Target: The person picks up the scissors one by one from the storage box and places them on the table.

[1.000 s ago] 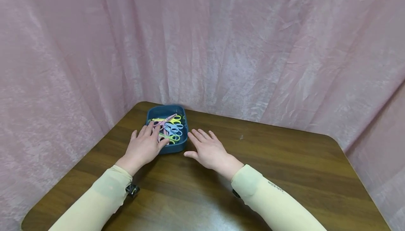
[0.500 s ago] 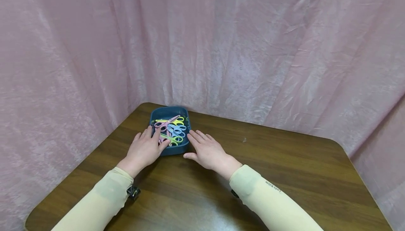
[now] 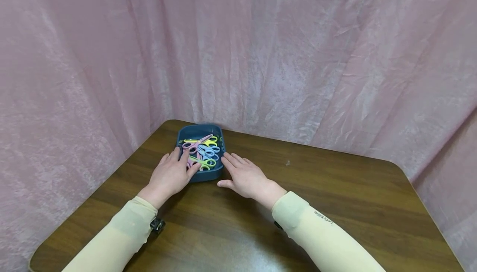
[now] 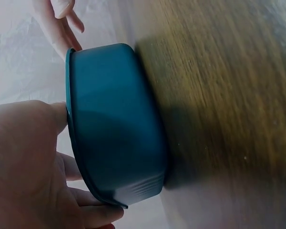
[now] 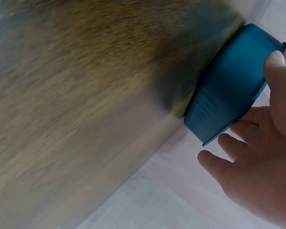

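A dark teal plastic bin point(image 3: 205, 176) stands at the back left of the table. Inside lie several pairs of scissors, among them pink scissors point(image 3: 204, 139), blue scissors point(image 3: 210, 149) and green scissors point(image 3: 207, 164). My left hand point(image 3: 169, 176) rests on the bin's left side, its relaxed fingers spread over the rim and its thumb at the near edge. In the left wrist view, the bin's near wall point(image 4: 114, 114) shows with the fingertips along its rim. My right hand point(image 3: 247, 179) has its straight fingertips at the bin's right rim, palm down. Neither hand holds any scissors.
The brown wooden table point(image 3: 335, 205) has rounded corners and extends widely to the right. A pink velvet curtain point(image 3: 279, 56) hangs right behind its back edge. A small pale speck point(image 3: 287, 163) lies on the tabletop right of the bin.
The head view has shifted slightly. My right fingertips have come a little closer onto the bin's right rim; the left hand and the scissors look almost the same.
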`<control>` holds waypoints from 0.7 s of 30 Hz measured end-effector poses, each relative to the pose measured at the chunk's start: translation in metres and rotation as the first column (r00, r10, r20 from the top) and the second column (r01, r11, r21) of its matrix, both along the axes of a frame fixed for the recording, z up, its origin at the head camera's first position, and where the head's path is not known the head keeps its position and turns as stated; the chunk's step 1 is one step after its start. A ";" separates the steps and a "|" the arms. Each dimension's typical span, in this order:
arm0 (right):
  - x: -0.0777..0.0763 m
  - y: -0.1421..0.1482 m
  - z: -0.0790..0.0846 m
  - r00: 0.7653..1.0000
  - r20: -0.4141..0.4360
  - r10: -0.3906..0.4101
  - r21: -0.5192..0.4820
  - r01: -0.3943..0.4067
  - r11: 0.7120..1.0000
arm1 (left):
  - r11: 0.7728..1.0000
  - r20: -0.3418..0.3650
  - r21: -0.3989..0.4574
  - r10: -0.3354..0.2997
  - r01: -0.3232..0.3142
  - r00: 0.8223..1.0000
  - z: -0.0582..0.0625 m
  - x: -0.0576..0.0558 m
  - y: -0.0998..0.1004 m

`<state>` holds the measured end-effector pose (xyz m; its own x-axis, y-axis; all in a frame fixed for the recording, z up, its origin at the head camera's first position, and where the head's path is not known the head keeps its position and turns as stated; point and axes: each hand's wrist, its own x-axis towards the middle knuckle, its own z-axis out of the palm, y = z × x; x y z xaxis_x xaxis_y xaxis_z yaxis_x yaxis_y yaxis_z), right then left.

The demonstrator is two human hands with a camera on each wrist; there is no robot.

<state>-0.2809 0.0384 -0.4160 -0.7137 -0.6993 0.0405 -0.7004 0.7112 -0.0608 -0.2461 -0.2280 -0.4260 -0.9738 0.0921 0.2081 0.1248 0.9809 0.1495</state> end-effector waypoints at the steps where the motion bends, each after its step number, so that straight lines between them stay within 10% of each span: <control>1: 0.000 0.001 -0.001 1.000 -0.002 -0.002 0.000 0.002 1.000 | 1.000 0.001 0.002 -0.003 0.003 1.000 0.000 0.000 0.001; 21: 0.011 0.036 0.000 0.999 -0.032 -0.025 -0.002 0.025 1.000 | 0.998 -0.008 0.002 -0.063 0.063 0.998 -0.001 -0.009 0.027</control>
<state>-0.2698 0.0748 -0.4159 -0.7291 -0.6814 0.0645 -0.6841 0.7283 -0.0398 -0.2553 -0.2007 -0.4272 -0.9644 0.1524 0.2163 0.1871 0.9708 0.1501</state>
